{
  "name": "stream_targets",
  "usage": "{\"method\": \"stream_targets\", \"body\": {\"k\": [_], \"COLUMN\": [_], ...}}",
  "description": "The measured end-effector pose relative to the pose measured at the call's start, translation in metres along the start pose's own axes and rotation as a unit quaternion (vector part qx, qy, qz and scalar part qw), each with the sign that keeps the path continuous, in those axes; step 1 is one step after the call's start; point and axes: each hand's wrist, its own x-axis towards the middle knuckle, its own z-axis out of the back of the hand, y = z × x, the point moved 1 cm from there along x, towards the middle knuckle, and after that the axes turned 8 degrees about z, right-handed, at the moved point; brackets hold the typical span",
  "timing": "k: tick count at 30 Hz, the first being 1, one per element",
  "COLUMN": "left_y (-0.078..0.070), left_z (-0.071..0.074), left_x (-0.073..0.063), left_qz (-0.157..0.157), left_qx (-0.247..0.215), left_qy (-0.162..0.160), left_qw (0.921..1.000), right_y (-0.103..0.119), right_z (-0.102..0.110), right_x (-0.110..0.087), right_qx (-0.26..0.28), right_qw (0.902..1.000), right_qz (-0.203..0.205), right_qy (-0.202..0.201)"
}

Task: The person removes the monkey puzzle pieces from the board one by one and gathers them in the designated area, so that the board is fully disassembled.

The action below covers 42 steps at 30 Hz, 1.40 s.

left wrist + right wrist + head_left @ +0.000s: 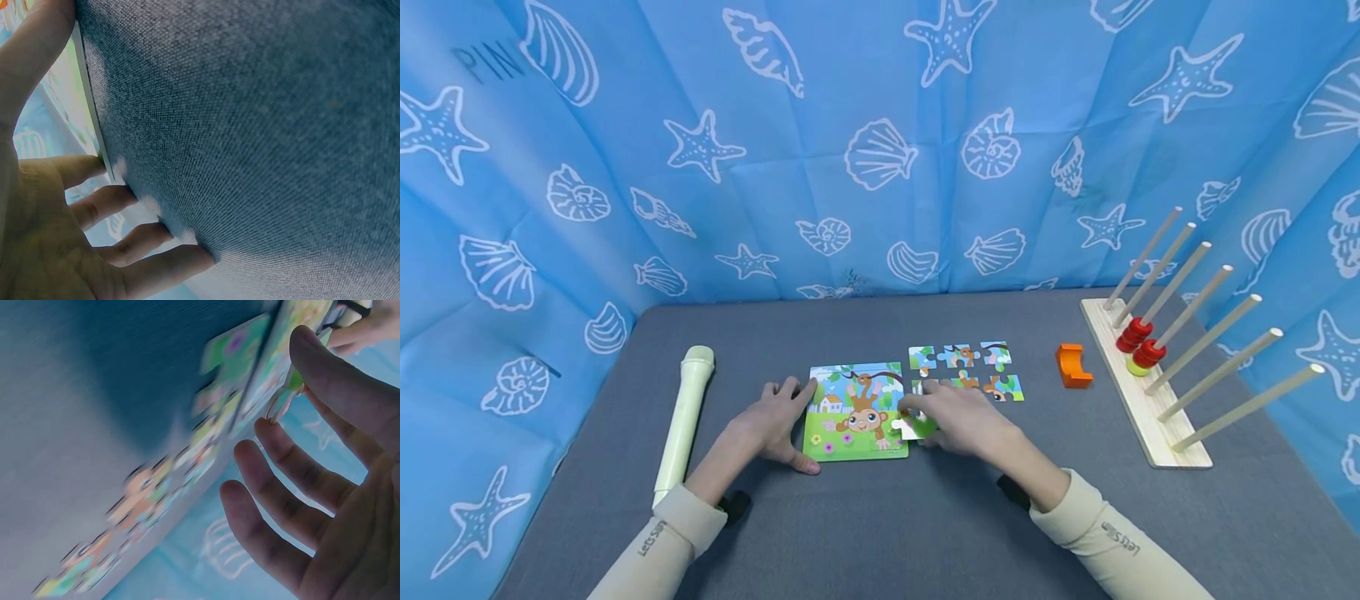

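A monkey picture puzzle board (850, 446) lies flat on the table. My left hand (775, 423) rests at its left side, thumb near the lower corner and fingers spread along the edge; in the left wrist view the fingers are loosely bent and hold nothing. Between thumb and index finger, my right hand (961, 419) pinches a green and white puzzle piece (913, 428), tilted over the board's right edge. Behind that hand lie several loose puzzle pieces (958, 357) in rows, partly covered by it. Another piece with a purple flower (234, 344) shows in the right wrist view.
On the left stands or lies a pale green microphone-shaped stick (683, 417). To the right are an orange arch block (1073, 367) and a wooden peg rack (1150, 400) with tall pegs and red and yellow-green rings. A blue seashell curtain (820, 167) hangs behind the table.
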Motion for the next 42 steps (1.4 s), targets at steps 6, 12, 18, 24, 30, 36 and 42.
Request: {"method": "stream_targets", "body": {"k": [6,12,18,24,30,36,42], "left_y": [0.0,0.001,0.001,0.001,0.0,0.0,0.0], "left_z": [0.001,0.0,0.0,0.0,0.001,0.002,0.001], "left_x": [0.0,0.001,0.001,0.0,0.0,0.001,0.002], "left_qz": [0.0,0.004,0.006,0.006,0.006,0.007,0.005], "left_qx": [0.003,0.004,0.008,0.006,0.007,0.007,0.008], "left_qy": [0.002,0.002,0.0,0.004,0.004,0.006,0.006], "left_qw": [1.0,1.0,0.9999,1.0,1.0,0.9999,0.9999], "right_y": [-0.023,-0.038,-0.043,-0.042,-0.041,-0.04,-0.029], "right_z": [0.004,0.008,0.009,0.005,0.0,0.001,0.002], "right_x": [-0.018,-0.031,-0.039,-0.042,-0.042,-0.039,-0.03], "right_qx": [0.002,-0.005,-0.009,-0.007,-0.016,-0.009,-0.019], "right_qw": [0.9997,0.9983,0.9976,0.997,0.9967,0.998,0.9992], "right_qz": [-0.025,-0.053,-0.065,-0.069,-0.073,-0.062,-0.034], "right_qy": [0.008,0.023,0.024,0.034,0.032,0.01,-0.008]}}
